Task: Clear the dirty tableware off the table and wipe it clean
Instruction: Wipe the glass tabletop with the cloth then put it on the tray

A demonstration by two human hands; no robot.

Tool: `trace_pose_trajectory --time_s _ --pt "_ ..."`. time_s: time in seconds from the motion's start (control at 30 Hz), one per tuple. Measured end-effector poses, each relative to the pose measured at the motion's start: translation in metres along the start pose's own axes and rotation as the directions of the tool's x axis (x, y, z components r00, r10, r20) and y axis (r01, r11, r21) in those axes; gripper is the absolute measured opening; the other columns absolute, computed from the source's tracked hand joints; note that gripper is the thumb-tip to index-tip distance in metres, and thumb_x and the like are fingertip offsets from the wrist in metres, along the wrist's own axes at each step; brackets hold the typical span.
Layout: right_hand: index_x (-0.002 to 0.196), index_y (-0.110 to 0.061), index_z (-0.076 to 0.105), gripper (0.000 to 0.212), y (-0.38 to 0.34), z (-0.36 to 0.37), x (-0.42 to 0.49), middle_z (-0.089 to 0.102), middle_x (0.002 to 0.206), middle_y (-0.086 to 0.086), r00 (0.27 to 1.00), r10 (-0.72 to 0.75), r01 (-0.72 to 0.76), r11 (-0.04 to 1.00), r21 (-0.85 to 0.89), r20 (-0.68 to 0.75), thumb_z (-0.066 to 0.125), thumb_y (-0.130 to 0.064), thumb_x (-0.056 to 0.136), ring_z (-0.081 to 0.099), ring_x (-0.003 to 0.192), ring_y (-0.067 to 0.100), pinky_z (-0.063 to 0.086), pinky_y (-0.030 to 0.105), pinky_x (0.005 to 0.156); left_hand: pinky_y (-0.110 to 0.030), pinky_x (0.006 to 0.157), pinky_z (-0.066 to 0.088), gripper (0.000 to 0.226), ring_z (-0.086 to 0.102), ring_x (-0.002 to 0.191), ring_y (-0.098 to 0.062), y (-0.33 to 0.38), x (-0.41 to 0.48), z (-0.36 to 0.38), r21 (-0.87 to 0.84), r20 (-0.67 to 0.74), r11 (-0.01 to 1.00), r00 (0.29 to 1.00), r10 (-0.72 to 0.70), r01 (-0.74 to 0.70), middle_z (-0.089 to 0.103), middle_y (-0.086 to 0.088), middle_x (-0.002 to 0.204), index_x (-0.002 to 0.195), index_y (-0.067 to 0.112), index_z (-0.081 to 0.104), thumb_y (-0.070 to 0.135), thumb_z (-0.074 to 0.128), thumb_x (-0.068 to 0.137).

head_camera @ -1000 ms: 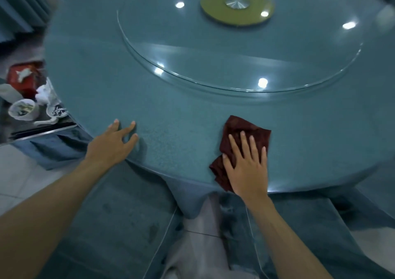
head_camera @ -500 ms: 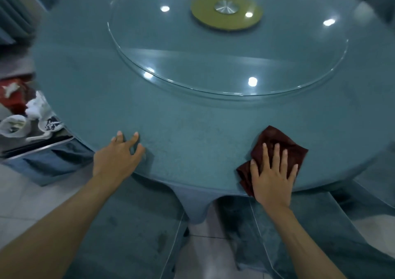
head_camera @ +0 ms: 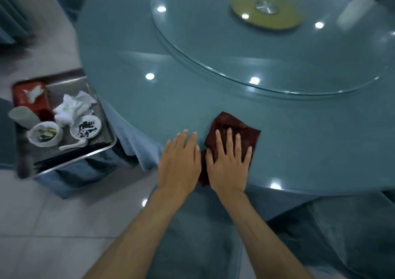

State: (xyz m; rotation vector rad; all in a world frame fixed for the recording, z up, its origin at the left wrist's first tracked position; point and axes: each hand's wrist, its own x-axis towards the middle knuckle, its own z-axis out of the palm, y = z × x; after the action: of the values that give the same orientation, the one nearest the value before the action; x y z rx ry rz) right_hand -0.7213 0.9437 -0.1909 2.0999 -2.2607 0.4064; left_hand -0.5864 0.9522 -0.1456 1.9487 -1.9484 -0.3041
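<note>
The right hand (head_camera: pixel 227 167) lies flat on a dark red cloth (head_camera: pixel 245 133), near the front edge of the round blue table (head_camera: pixel 149 112). Its palm faces down and the fingers are straight and a little spread, pointing away from the person. It presses the cloth on the tabletop and does not curl around it. The cloth is folded and wrinkled; one part shows beyond the fingertips, and a narrow part shows between the two hands.

The left hand (head_camera: pixel 178 165) lies just beside the right one, palm down on the tabletop, with fingers straight and close together, grasping nothing. Whether it touches the cloth cannot be told. Both forearms are bare and reach forward from the bottom of the view.

The dirty tableware is off the table, on a metal tray (head_camera: pixel 85 154) at the left. The tray carries a white bowl (head_camera: pixel 44 134), a small dish (head_camera: pixel 86 127) with dark remains, a white spoon (head_camera: pixel 73 145), a white cup (head_camera: pixel 21 116), crumpled tissues (head_camera: pixel 73 105) and a red box (head_camera: pixel 30 96). A glass turntable (head_camera: pixel 277 60) covers the middle of the table.
</note>
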Motion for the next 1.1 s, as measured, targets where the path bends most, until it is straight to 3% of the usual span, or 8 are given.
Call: trace_pose_trajectory --time_s 0.13,0.33,0.6,0.77,1.0,1.1 --pt "0.161 -0.030 0.030 0.063 -0.052 0.012 0.008 0.028 0.168 0.003 0.997 -0.073 0.074 0.997 -0.011 0.034 0.029 -0.053 0.102 0.024 0.156 0.028 0.015 0.060 0.124 -0.050 0.125 0.026 0.053 0.030 0.154 -0.029 -0.068 0.015 -0.028 0.090 0.069 0.994 0.996 0.058 -0.065 0.035 -0.014 0.164 0.157 0.015 0.040 0.034 0.026 0.109" --pt "0.163 -0.038 0.022 0.064 -0.030 0.000 0.015 0.019 0.171 -0.005 0.970 -0.220 0.221 0.975 -0.001 0.106 0.032 -0.059 0.104 0.016 0.158 0.021 0.016 0.055 0.126 -0.048 0.127 0.021 0.056 0.019 0.157 -0.029 -0.098 0.027 -0.038 0.148 0.208 0.986 0.977 0.043 -0.075 0.023 -0.012 0.169 0.162 0.017 0.029 0.038 0.029 0.110" --pt "0.162 -0.038 0.023 0.066 0.098 -0.025 0.013 0.023 0.170 -0.003 0.996 0.071 -0.067 0.995 -0.075 0.049 0.027 -0.063 0.101 0.019 0.157 0.025 0.017 0.055 0.125 -0.049 0.126 0.018 0.054 0.021 0.157 -0.026 -0.087 0.099 -0.027 0.113 0.232 0.990 0.971 0.052 -0.080 0.026 -0.004 0.170 0.162 0.016 0.031 0.035 0.033 0.111" --pt "0.162 -0.036 0.027 0.070 0.171 -0.031 0.044 0.025 0.170 0.000 0.972 0.233 -0.229 0.969 -0.090 0.036 0.025 -0.065 0.097 0.021 0.157 0.026 0.018 0.058 0.124 -0.053 0.124 0.023 0.052 0.037 0.151 -0.028 -0.092 0.104 -0.005 0.086 0.051 0.995 0.998 0.040 -0.044 0.042 -0.003 0.161 0.153 0.015 0.048 0.038 0.032 0.110" --pt "0.162 -0.038 0.024 0.072 0.207 -0.023 0.118 0.018 0.172 0.000 0.937 0.346 -0.344 0.938 -0.051 0.049 0.024 -0.066 0.096 0.013 0.158 0.024 0.010 0.059 0.125 -0.048 0.126 0.025 0.051 0.038 0.150 -0.021 -0.093 0.101 0.007 0.043 -0.080 0.999 0.997 0.013 -0.010 0.045 0.003 0.159 0.150 0.019 0.053 0.041 0.033 0.108" --pt "0.162 -0.034 0.025 0.075 0.194 -0.014 0.146 0.019 0.171 0.002 0.947 0.318 -0.316 0.948 -0.048 0.044 0.022 -0.066 0.094 0.014 0.158 0.027 0.012 0.063 0.124 -0.047 0.126 0.027 0.052 0.039 0.150 -0.020 -0.092 0.101 0.009 0.049 -0.103 0.999 0.994 0.020 -0.015 0.046 0.004 0.158 0.149 0.020 0.054 0.042 0.034 0.106"
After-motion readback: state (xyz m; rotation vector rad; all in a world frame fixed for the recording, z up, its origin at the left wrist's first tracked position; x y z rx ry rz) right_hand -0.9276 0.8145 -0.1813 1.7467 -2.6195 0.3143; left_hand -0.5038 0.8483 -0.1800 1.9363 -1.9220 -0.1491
